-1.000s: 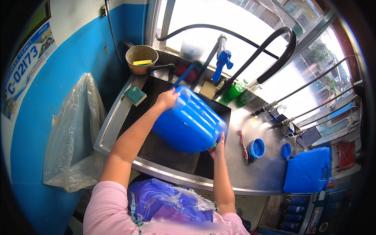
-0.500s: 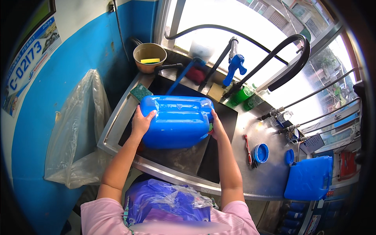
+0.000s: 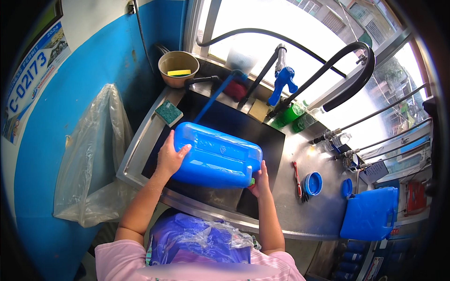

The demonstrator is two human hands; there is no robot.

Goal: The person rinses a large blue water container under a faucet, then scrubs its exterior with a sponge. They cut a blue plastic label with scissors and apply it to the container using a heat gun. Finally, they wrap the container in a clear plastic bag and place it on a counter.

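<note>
Between my two hands a blue plastic jerry can lies on its side above the dark sink basin. My left hand grips its left end, thumb on the upper face and the other fingers partly hidden. At the other end my right hand holds it near a small green piece, perhaps a cap; some fingers are behind the can. A green and white scrubbing sponge rests on the sink's left rim, just beyond my left hand.
A dipper holding a yellow sponge stands at the back left corner. Behind the basin are a blue-handled tap and green bottles. On the right counter lie a red-handled brush, a blue lid and another blue jerry can.
The jerry can has tilted, its right end coming down towards me, and the scrubbing sponge shows more fully. Both hands keep hold; my right hand has moved nearer to me.
</note>
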